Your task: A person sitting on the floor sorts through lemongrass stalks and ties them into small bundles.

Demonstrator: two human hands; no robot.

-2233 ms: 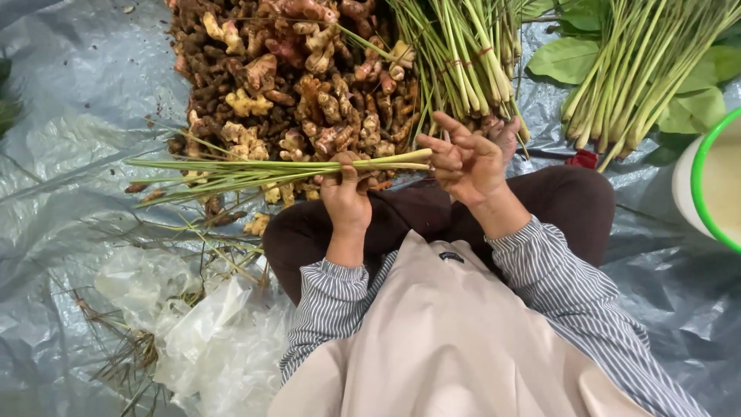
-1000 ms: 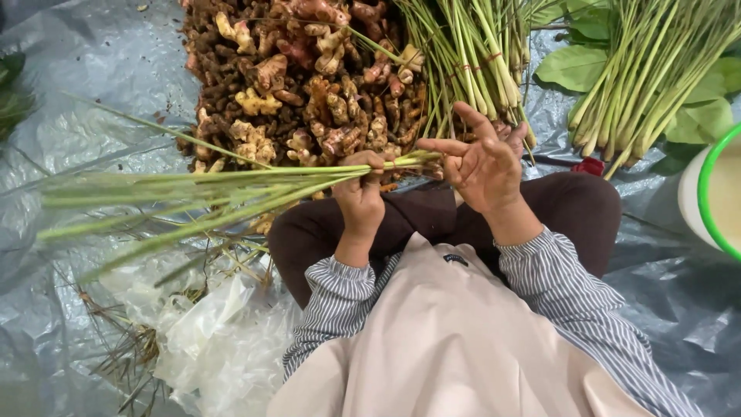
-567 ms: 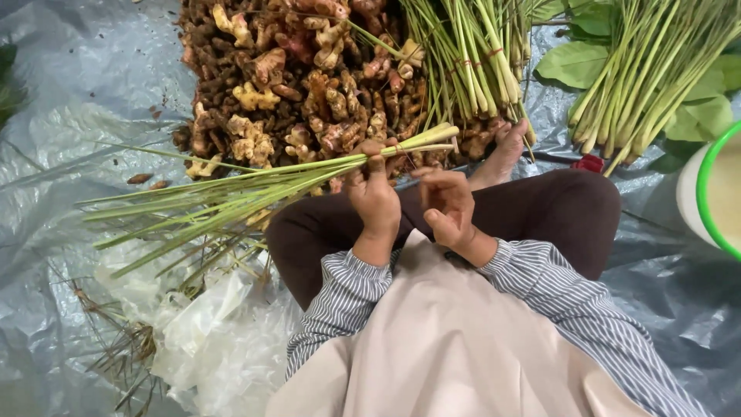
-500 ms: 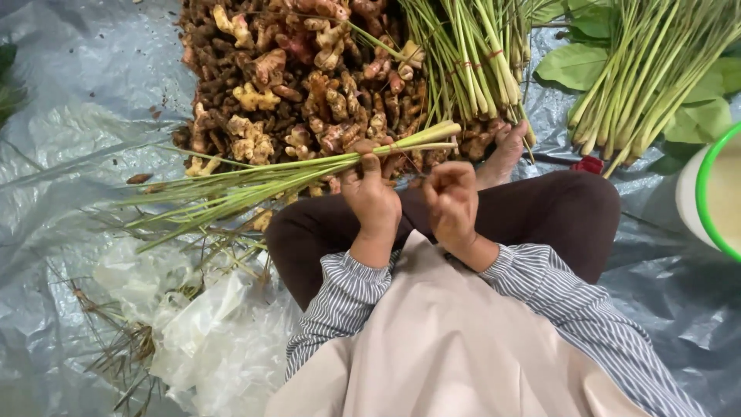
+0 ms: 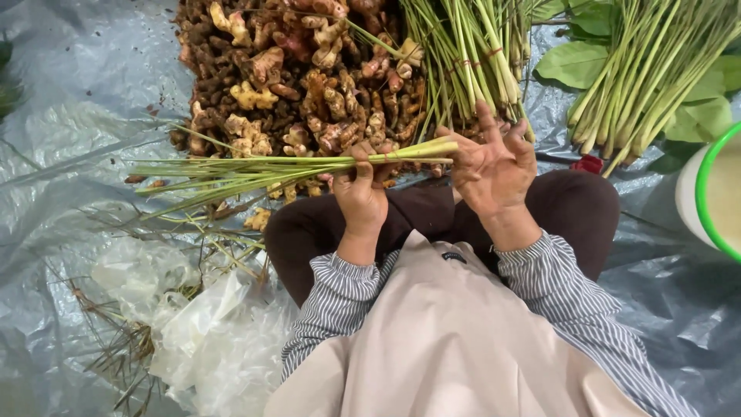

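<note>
Your left hand [image 5: 360, 194] is closed in a firm grip around a slim bundle of pale green lemongrass stalks [image 5: 270, 170], held level across your lap with the pale cut bases at your right and the thin blades fanning out to your left over the sheet. Your right hand [image 5: 494, 166] sits at the base end, palm up and fingers spread, fingertips just touching the stalk ends; it clamps nothing. A thin band seems to cross the stalks near your left thumb, though the view is too coarse to be sure. Progress, judged from the layout: this bundle is gathered and evened at the butt, while two large loose heaps of long green stalks [image 5: 471, 54] and [image 5: 656, 77] lie beyond your knees, so most of the sorting looks undone. Just past the bundle sits a knobbly brown and yellow mound of ginger-like rhizomes [image 5: 301, 77], rough, earthy, irregular. Broad flat green leaves [image 5: 575, 66] lie between the far heaps. Underfoot is a wrinkled, glossy grey plastic sheet [image 5: 69, 100]; at your left, crumpled clear plastic bags [image 5: 201, 332] among dry, wiry trimmings [image 5: 116, 347]. A white bucket with a green rim [image 5: 706, 201] stands at your right.
</note>
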